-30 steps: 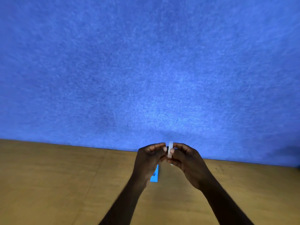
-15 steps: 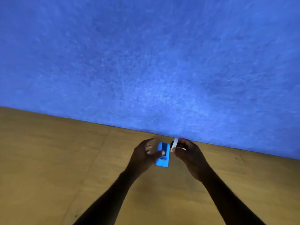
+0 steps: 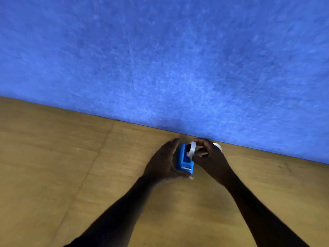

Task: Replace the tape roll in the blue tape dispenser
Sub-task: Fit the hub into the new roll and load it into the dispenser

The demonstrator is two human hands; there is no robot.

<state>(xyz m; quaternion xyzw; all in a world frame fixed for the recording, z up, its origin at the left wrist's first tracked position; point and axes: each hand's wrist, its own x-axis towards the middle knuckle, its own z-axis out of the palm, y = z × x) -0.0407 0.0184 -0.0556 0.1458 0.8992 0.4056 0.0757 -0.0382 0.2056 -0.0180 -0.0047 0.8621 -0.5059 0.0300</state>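
Table [image 3: 53, 166]: bare wooden top on the left, meeting a blue felt wall [image 3: 160, 59] behind.
Left hand [image 3: 162, 163]: cupped around the left flank and near end of the blue tape dispenser [image 3: 183, 160], thumb under its front, steadying it on the wood.
Dispenser axis: long side runs away from the person, cutter end nearest, roll bay at the far end.
Tape roll [image 3: 192, 148]: white ring with a dark hub, held on edge, touching the dispenser's far right top.
Right hand [image 3: 208, 157]: fingers closed on the roll, pinching its rim; it is the nearer hand to the bay.
Second white thing [image 3: 217, 146]: peeks out behind the right hand; perhaps another roll, cannot tell.
Key relation: the bay lies just left of and below the roll, so seating it likely needs a short leftward, downward push.
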